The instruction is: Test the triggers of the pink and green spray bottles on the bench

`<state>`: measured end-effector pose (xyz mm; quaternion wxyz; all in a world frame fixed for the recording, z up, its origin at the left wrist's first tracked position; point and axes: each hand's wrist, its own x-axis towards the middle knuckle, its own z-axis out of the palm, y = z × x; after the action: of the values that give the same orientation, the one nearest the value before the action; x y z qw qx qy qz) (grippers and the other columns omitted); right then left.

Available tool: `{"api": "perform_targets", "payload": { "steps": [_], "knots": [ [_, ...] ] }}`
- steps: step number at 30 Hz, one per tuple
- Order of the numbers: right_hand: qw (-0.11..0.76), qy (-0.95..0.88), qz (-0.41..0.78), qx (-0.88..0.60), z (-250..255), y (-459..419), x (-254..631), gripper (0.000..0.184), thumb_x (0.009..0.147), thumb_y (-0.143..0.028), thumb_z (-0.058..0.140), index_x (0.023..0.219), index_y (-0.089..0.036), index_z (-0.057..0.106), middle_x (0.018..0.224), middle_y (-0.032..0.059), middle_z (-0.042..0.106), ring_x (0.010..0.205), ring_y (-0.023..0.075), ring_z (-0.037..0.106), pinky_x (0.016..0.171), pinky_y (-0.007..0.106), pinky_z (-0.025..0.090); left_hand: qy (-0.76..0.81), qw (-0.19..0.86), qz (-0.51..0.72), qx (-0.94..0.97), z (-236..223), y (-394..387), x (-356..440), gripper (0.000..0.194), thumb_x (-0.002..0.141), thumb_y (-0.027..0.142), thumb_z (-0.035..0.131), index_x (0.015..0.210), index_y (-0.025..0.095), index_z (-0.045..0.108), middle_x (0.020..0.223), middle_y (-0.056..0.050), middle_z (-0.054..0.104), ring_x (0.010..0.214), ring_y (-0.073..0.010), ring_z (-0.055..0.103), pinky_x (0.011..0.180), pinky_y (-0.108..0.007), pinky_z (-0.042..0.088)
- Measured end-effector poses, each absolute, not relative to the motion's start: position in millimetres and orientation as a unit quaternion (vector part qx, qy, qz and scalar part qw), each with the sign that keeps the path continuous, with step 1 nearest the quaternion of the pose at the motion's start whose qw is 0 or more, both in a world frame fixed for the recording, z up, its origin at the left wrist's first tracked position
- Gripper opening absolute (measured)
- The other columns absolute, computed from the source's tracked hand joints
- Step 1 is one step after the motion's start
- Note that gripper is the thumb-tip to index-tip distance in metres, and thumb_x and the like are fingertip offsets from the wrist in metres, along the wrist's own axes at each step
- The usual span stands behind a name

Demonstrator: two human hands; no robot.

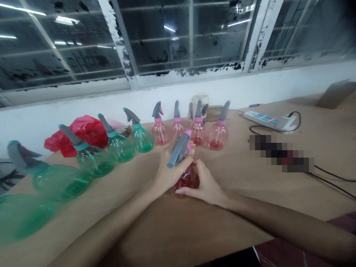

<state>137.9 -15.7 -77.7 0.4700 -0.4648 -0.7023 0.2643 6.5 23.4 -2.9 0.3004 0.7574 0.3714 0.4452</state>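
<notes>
In front of me on the table stands a pink spray bottle (187, 181) with red liquid and a grey trigger head with a pink nozzle. My left hand (170, 168) is closed around its neck, just under the grey head, partly hiding the collar. Low on the bottle's right side, my right hand (207, 183) grips the round body, thumb in front; its other fingers are partly hidden behind the bottle. Just beyond my hands, several pink spray bottles (217, 136) stand in a row. To the left runs a line of green spray bottles (121, 148) with green liquid.
A red plastic bag (89, 131) lies behind the green bottles. By the wall stands a patterned cup (204, 105). At right are a white power strip (269, 120) with a black cable, a blurred-out dark item (280, 152) and a cardboard box (336, 92). Windows line the wall.
</notes>
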Motion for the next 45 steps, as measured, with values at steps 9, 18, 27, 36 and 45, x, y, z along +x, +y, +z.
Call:
{"api": "perform_targets", "payload": {
  "steps": [9,18,27,36,45],
  "knots": [
    [0.472,-0.702,0.273,-0.458,-80,-16,137,0.072,0.062,-0.054,0.078,0.116,-0.021,0.043,0.114,0.0105,0.053,0.109,0.0301,0.051,0.092,0.05,0.045,0.389,0.311,0.43,0.753,2,24,8,0.012,0.079,0.032,0.061,0.083,0.021,0.058,0.071,0.0,0.061,0.062,-0.0144,0.057,0.062,-0.029,0.05],
    [0.481,-0.706,0.268,-0.446,-78,-18,134,0.071,0.061,-0.054,0.079,0.114,-0.022,0.045,0.11,0.0094,0.054,0.107,0.03,0.053,0.092,0.051,0.045,0.385,0.283,0.441,0.76,5,21,8,0.011,0.079,0.032,0.059,0.076,0.022,0.055,0.067,0.002,0.058,0.06,-0.0135,0.055,0.058,-0.028,0.048],
    [0.465,-0.718,0.247,-0.456,-80,-13,138,0.076,0.064,-0.055,0.076,0.124,-0.022,0.042,0.112,0.0102,0.054,0.107,0.0305,0.052,0.093,0.053,0.044,0.374,0.284,0.446,0.762,-1,23,8,0.019,0.082,0.036,0.059,0.097,0.024,0.061,0.088,-0.003,0.068,0.079,-0.0178,0.063,0.076,-0.034,0.051],
    [0.448,-0.733,0.213,-0.465,-73,-13,133,0.087,0.06,-0.056,0.078,0.129,-0.022,0.037,0.118,0.0125,0.052,0.113,0.0342,0.049,0.095,0.054,0.041,0.385,0.241,0.451,0.768,0,24,7,0.017,0.08,0.037,0.061,0.084,0.021,0.054,0.06,0.005,0.049,0.056,-0.0143,0.049,0.059,-0.029,0.042],
    [0.395,-0.726,0.139,-0.545,-54,-25,138,0.065,0.062,-0.061,0.074,0.108,-0.021,0.053,0.105,0.0101,0.059,0.102,0.0321,0.055,0.089,0.054,0.042,0.321,0.291,0.435,0.789,-4,28,4,0.066,0.072,0.04,0.072,0.127,0.024,0.039,0.123,-0.009,0.055,0.106,-0.0252,0.057,0.092,-0.043,0.045]
  ]
}}
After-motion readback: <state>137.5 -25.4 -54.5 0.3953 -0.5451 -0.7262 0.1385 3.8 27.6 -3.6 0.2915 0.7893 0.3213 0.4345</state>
